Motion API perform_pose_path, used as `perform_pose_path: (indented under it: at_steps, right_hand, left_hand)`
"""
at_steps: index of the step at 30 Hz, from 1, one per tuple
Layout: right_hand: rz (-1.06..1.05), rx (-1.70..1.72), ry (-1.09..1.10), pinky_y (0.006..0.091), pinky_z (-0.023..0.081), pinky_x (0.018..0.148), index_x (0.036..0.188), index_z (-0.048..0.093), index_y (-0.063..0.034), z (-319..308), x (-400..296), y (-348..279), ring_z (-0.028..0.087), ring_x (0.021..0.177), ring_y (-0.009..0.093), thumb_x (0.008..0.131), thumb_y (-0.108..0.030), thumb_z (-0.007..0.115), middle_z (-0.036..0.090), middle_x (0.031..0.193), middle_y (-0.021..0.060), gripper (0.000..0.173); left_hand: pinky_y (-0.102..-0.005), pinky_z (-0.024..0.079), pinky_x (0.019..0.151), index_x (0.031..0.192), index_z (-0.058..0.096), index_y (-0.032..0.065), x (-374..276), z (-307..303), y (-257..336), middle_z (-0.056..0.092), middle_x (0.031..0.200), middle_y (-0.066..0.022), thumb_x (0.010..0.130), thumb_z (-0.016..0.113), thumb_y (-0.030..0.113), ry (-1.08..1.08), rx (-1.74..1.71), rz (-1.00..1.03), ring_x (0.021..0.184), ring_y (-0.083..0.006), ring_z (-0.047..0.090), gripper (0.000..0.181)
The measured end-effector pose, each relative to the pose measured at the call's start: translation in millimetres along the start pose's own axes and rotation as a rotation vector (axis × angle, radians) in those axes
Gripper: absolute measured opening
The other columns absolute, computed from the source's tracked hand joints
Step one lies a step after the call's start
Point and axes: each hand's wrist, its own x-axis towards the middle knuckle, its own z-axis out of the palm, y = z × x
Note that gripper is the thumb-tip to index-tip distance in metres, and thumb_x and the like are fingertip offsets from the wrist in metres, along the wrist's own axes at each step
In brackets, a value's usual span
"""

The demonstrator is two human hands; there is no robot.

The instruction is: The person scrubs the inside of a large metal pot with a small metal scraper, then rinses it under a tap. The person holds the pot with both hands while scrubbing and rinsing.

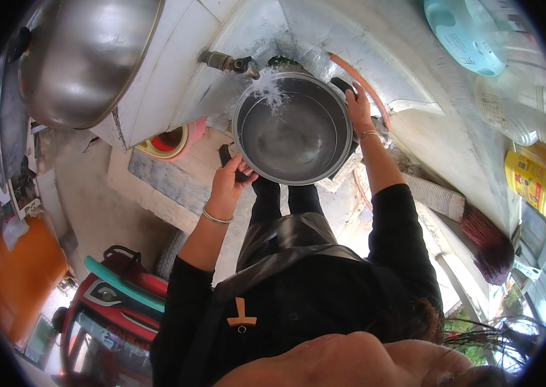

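Note:
Both my hands hold a round grey metal pot [292, 130] by its two black handles. My left hand [230, 175] grips the near-left handle [225, 155], fingers curled under it. On the far-right handle [342, 86] rests my right hand [361, 107], its fingers wrapped round it. A wall tap [239, 64] at the pot's upper-left rim runs, and its water [268, 86] splashes into the pot. Some liquid seems to cover the pot's floor; its depth I cannot tell.
An orange hose [364, 87] curves by my right hand. A large steel bowl [89, 58] stands upper left. Pink and yellow basins [176, 145] sit below it. Rightward are a broom [485, 246], a blue jug [466, 36], a clear jar [510, 106] and a yellow bottle [531, 184]. A red vehicle [113, 314] stands lower left.

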Motion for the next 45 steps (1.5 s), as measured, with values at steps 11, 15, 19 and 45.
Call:
perform_pose_path:
  at_steps: [11,15,19,45]
  right_hand:
    - [0.191,-0.130,-0.146,0.0291,0.045,0.049,0.121,0.063,-0.0038,-32,-34,-31,0.053,0.052,0.011,0.091,-0.019,0.057,0.064,0.073,0.0076,0.034]
    - [-0.057,-0.643,-0.206,0.0419,0.051,0.079,0.119,0.065,-0.0106,-56,2,-96,0.066,0.090,0.036,0.090,-0.023,0.048,0.069,0.099,0.0189,0.035]
    - [0.016,-1.115,-0.401,0.0459,0.049,0.091,0.114,0.066,-0.0094,-31,37,-197,0.062,0.107,0.037,0.090,-0.023,0.047,0.066,0.114,0.0164,0.033]
    - [-0.243,-1.016,-0.267,0.0520,0.048,0.084,0.106,0.058,-0.0029,-25,44,-195,0.062,0.095,0.045,0.090,-0.034,0.048,0.066,0.097,0.0267,0.036]
  left_hand:
    - [-0.0326,0.047,0.046,0.094,0.059,0.0048,44,-16,16,0.052,0.066,-0.0014,0.090,0.060,0.024,0.275,0.410,0.369,0.057,-0.0120,0.054,0.020]
    - [-0.0314,0.038,0.040,0.113,0.061,0.0104,104,-31,-6,0.052,0.066,-0.0021,0.091,0.057,0.024,0.232,0.352,0.141,0.051,-0.0127,0.048,0.026]
    - [-0.0274,0.030,0.040,0.086,0.057,0.0115,145,-50,-42,0.049,0.064,-0.0020,0.092,0.055,0.021,0.119,0.011,-0.338,0.048,-0.0138,0.042,0.011]
    - [-0.0280,0.031,0.032,0.086,0.052,0.0002,123,-42,-35,0.053,0.065,-0.0089,0.094,0.055,0.024,0.161,0.139,0.008,0.046,-0.0181,0.052,0.026]
